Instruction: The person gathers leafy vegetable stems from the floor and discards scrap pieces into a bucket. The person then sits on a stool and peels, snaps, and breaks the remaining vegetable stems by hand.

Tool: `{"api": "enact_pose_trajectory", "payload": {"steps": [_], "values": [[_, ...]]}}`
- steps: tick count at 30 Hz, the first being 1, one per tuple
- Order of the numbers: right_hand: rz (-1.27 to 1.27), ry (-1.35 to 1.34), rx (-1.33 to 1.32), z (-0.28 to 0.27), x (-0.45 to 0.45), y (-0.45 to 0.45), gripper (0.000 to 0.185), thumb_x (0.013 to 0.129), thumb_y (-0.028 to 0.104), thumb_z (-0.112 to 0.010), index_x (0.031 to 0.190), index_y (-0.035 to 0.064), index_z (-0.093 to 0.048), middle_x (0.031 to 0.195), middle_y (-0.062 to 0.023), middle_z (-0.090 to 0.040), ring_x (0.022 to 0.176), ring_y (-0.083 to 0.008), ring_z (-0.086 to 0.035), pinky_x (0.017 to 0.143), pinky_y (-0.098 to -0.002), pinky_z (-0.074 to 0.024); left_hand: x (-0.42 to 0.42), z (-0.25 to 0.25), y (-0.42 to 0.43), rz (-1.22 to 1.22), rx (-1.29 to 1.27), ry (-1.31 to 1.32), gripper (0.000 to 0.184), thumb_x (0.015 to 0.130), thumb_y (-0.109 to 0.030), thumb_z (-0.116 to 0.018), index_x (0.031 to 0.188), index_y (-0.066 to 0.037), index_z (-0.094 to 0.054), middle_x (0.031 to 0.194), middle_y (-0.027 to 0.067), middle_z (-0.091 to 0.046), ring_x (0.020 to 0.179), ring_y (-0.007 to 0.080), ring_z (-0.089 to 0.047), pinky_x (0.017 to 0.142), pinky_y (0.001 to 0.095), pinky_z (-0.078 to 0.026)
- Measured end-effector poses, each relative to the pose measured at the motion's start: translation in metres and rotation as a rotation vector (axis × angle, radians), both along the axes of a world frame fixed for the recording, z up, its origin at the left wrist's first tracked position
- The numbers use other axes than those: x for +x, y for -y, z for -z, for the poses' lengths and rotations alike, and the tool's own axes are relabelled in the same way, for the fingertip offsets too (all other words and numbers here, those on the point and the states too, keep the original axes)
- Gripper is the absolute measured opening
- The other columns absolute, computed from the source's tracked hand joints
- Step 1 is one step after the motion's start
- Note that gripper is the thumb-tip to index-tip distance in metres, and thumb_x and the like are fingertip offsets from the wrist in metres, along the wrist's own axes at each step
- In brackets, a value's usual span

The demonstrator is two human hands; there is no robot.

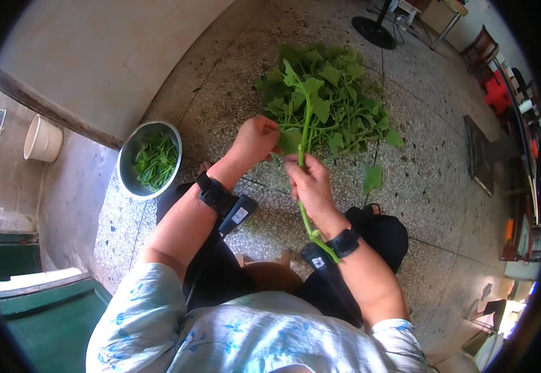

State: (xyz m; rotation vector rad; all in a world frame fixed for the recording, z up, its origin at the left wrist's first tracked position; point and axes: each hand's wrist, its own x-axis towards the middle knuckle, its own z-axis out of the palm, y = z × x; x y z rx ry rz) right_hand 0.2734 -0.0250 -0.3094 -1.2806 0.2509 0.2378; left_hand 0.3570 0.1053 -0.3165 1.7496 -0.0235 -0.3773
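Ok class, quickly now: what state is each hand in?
Left hand: fingers curled beside a leaf; whether it grips cannot be told.
Right hand: closed, holding a green stem.

Stem [307,121]: smooth, slight sheen. Leaf pile [339,93]: matt, soft-looking. Bowl [128,155]: metal, shiny rim, smooth inside. Floor [432,205]: speckled stone-like terrazzo, worn, low gloss. Shirt [245,332]: thin printed cloth, matt, creased. Trousers [385,239]: dark matt cloth. Wrist straps [345,242]: black, matt, exact material unclear. Bucket [43,140]: pale plastic, smooth, dull. Red stool [498,93]: looks like smooth plastic. Green panel [53,329], lower left: painted look, smooth, material unclear.
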Motion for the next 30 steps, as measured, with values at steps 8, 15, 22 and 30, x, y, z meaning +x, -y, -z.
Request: {"api": "enact_pose_trajectory", "payload": {"steps": [8, 15, 22, 30], "values": [[0.171, 0.001, 0.148, 0.001, 0.010, 0.002, 0.018, 0.082, 0.018, -0.049, 0.090, 0.0034, -0.054, 0.055, 0.0036, -0.042, 0.042, -0.0033, -0.036, 0.037, -0.0178, -0.0284, 0.003, 0.007, 0.002, 0.099, 0.561, 0.564, 0.012, 0.070, -0.014, -0.056, 0.077, -0.006, -0.061, 0.065, 0.0117, -0.059, 0.065, 0.0292, -0.060, 0.057, 0.0369, -0.047], [0.266, 0.182, 0.017, -0.005, 0.028, 0.019, 0.017, 0.083, 0.020, -0.051, 0.084, 0.0035, -0.054, 0.074, -0.0031, -0.058, 0.069, -0.0093, -0.052, 0.062, -0.0243, -0.0388, 0.006, 0.011, 0.006, 0.022, 0.494, 0.596, 0.011, 0.073, -0.010, -0.057, 0.082, -0.003, -0.057, 0.073, 0.0139, -0.060, 0.068, 0.0259, -0.060, 0.058, 0.0322, -0.046], [0.607, 0.233, 0.260, -0.041, 0.056, 0.058, 0.016, 0.087, 0.024, -0.050, 0.088, 0.0077, -0.047, 0.067, -0.0018, -0.055, 0.050, -0.0064, -0.044, 0.041, -0.0185, -0.0315, 0.016, 0.013, 0.016, 0.020, 0.147, 0.381, 0.010, 0.079, -0.008, -0.055, 0.086, -0.001, -0.053, 0.068, 0.0042, -0.057, 0.060, 0.0101, -0.054, 0.053, 0.0251, -0.043], [0.232, 0.176, 0.063, -0.038, 0.022, 0.036, 0.011, 0.080, 0.012, -0.059, 0.087, 0.0045, -0.059, 0.057, 0.0066, -0.044, 0.043, -0.0010, -0.034, 0.036, -0.0160, -0.0262, 0.021, 0.001, 0.040, -0.097, -0.326, 0.046, 0.010, 0.078, -0.011, -0.060, 0.081, -0.002, -0.056, 0.069, 0.0015, -0.058, 0.059, 0.0068, -0.052, 0.051, 0.0204, -0.042]]}}
